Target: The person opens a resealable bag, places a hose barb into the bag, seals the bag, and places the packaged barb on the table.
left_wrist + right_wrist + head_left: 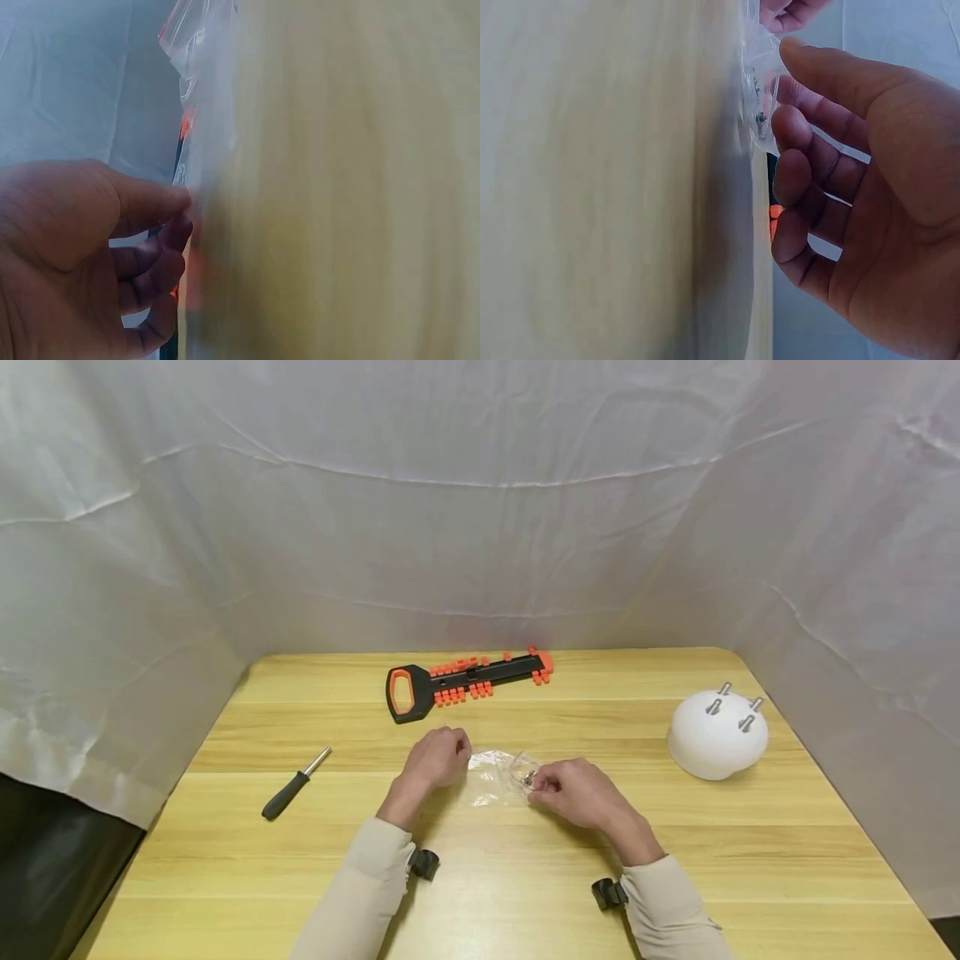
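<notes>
A clear plastic bag [491, 777] lies between the two hands at the middle of the table, with small metal hardware pieces [529, 778] gathered in its right end. My left hand [440, 755] pinches the bag's left edge between thumb and index finger; in the left wrist view the film [206, 82] stretches away from the fingertips. At the other end, my right hand [576, 789] holds the bag by thumb and index finger, close beside the hardware. The right wrist view shows the pieces [760, 116] through the film, with the other fingers curled loosely below.
Behind the hands lies a long black holder [487, 673] with orange clips and a loop handle. On the left is a driver [296, 785] with a dark handle and metal shaft. A white rounded object [712, 739] with several metal pegs stands right. Pale curtains [480, 527] enclose the table.
</notes>
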Tool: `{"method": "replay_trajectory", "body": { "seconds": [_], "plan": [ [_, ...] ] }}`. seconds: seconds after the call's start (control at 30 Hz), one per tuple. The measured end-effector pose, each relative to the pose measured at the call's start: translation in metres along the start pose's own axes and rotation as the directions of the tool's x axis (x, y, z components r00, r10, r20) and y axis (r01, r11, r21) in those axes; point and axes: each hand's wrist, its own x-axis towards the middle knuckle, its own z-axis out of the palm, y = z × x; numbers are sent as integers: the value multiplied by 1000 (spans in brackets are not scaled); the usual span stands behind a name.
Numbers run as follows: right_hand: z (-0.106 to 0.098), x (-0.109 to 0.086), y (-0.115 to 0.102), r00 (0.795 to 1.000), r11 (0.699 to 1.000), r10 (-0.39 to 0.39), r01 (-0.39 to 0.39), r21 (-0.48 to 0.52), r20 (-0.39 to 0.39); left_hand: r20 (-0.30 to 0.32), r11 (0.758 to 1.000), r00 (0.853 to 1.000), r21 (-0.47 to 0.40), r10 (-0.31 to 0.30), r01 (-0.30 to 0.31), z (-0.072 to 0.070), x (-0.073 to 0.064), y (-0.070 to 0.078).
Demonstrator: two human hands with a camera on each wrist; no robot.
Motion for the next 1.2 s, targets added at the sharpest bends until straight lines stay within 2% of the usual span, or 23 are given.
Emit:
{"method": "replay_trajectory", "body": {
  "seconds": [0.27, 0.43, 0.77, 1.0, 1.2],
  "plan": [
    [-5, -1, 7, 998, 998, 64, -64, -14, -2, 29, 1000, 999, -22, 18, -17, -3, -14, 0],
    [-8, -3, 10, 997, 997, 79, -79, -20, -2, 52, 999, 998, -33, 24, -22, -5, -22, 2],
    [-13, -4, 17, 995, 995, 102, -102, -20, -4, 55, 998, 996, -33, 63, -62, -4, -32, 6],
    [-18, 2, 23, 996, 996, 89, -89, -26, -8, 105, 996, 992, -56, 76, -70, -4, -42, 11],
    [-22, 11, 28, 998, 997, 68, -69, -40, -5, 175, 990, 978, -103, 109, -92, 1, -48, 14]
  ]
}}
